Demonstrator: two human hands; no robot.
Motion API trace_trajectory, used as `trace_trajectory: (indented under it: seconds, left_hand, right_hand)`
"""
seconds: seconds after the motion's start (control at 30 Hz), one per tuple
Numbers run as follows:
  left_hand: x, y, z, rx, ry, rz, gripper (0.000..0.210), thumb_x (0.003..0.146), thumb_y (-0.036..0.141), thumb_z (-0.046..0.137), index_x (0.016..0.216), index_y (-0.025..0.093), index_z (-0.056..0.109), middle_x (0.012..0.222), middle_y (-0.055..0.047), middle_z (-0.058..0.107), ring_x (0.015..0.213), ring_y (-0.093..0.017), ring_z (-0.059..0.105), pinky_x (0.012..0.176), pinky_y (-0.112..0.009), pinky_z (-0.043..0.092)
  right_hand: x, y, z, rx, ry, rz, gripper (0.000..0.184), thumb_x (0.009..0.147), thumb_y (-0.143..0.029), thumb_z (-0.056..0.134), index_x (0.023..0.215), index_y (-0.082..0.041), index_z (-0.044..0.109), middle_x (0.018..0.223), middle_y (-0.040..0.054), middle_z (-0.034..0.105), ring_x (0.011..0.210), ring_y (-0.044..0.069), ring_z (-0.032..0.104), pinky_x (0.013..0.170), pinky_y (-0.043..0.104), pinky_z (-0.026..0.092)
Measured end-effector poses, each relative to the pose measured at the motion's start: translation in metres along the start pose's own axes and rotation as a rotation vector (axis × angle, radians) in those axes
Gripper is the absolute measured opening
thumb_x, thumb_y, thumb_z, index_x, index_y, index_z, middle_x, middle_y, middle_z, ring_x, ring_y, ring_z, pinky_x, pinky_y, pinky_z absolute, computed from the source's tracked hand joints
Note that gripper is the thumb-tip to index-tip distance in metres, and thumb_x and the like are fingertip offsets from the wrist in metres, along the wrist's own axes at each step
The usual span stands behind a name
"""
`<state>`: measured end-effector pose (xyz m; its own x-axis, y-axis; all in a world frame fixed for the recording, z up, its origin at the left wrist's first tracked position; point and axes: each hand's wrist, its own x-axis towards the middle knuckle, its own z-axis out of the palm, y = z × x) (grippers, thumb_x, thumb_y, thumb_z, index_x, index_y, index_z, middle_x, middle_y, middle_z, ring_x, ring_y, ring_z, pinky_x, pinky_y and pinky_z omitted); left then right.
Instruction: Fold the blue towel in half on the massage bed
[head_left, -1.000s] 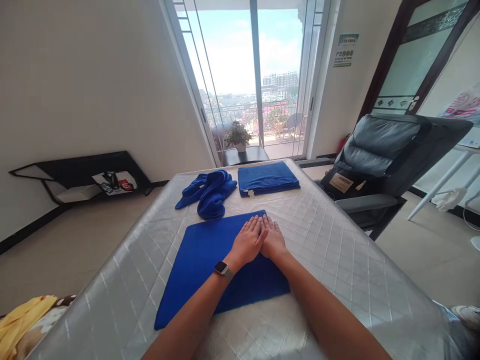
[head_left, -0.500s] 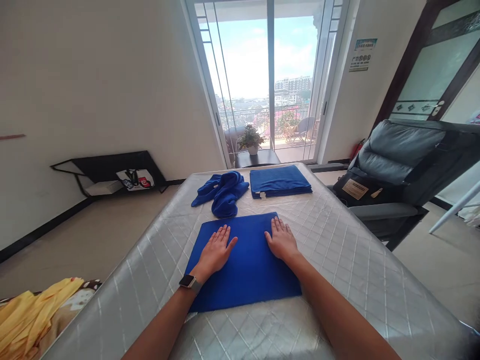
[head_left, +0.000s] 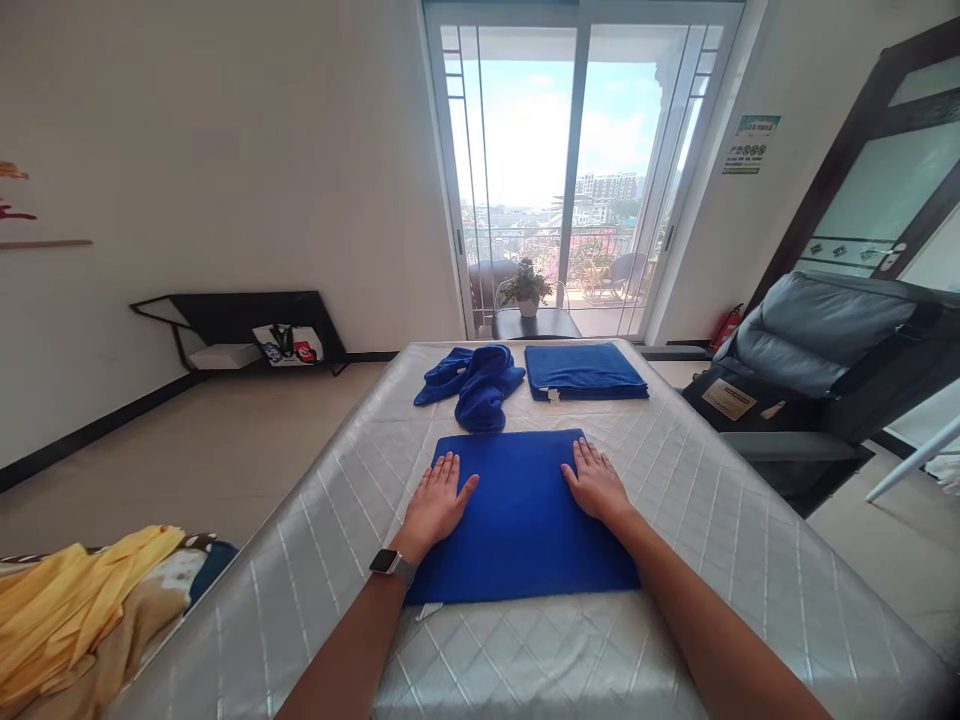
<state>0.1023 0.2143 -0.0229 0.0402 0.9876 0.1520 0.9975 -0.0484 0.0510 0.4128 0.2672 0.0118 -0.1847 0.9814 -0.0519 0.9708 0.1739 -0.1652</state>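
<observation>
A blue towel (head_left: 525, 530) lies spread flat in front of me, with a small white tag (head_left: 429, 611) sticking out at its near left edge. My left hand (head_left: 437, 508) rests palm down on its left side, fingers stretched out, a watch (head_left: 390, 564) on the wrist. On the right side my right hand (head_left: 597, 484) lies flat too, fingers pointing away from me. Neither hand grips the cloth. Just beyond sits a crumpled blue towel (head_left: 484, 385), and to its right a neat stack of folded blue towels (head_left: 585, 371) with a white label.
Everything lies on a silver quilted surface (head_left: 517, 660). A grey recliner (head_left: 832, 350) stands to the right. Yellow cloth (head_left: 82, 610) is heaped low on the left. Beyond the far edge, a potted plant (head_left: 528, 287) stands on a chair before the sliding glass door (head_left: 581, 180).
The view has shifted, so the scene sits farther right. My left hand is now nearer the towel's left edge; my right hand remains flat on the right side.
</observation>
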Motion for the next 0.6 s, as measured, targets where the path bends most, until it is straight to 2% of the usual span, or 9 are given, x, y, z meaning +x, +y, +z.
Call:
trace_trajectory:
  seconds: [0.27,0.43,0.6]
  left_hand:
    - [-0.002,0.001,-0.001,0.009,0.04,0.021,0.081,0.1,0.061,0.009,0.154,0.004,0.031,0.16,-0.02,0.033,0.15,-0.03,0.027,0.122,-0.048,0.024]
    - [-0.002,0.001,-0.001,-0.013,0.055,0.023,0.082,0.1,0.063,0.011,0.155,0.005,0.031,0.16,-0.019,0.034,0.15,-0.031,0.027,0.121,-0.05,0.026]
    - [-0.002,0.001,-0.001,0.018,0.032,0.034,0.083,0.1,0.062,0.011,0.154,0.003,0.03,0.162,-0.02,0.029,0.151,-0.03,0.026,0.123,-0.048,0.024]
  right_hand:
    - [-0.012,-0.007,-0.009,-0.147,0.1,-0.059,0.066,0.103,-0.041,0.022,0.157,-0.002,0.023,0.165,0.0138,0.018,0.153,0.024,0.01,0.124,0.043,0.005]
    - [-0.032,-0.006,-0.004,-0.086,0.014,-0.066,0.068,0.104,-0.046,0.017,0.158,-0.005,0.023,0.165,0.011,0.018,0.153,0.023,0.012,0.123,0.043,0.012]
    - [-0.04,-0.003,0.003,-0.026,0.003,-0.055,0.069,0.104,-0.048,0.017,0.159,-0.007,0.017,0.166,0.0089,0.013,0.153,0.021,0.009,0.124,0.041,0.01]
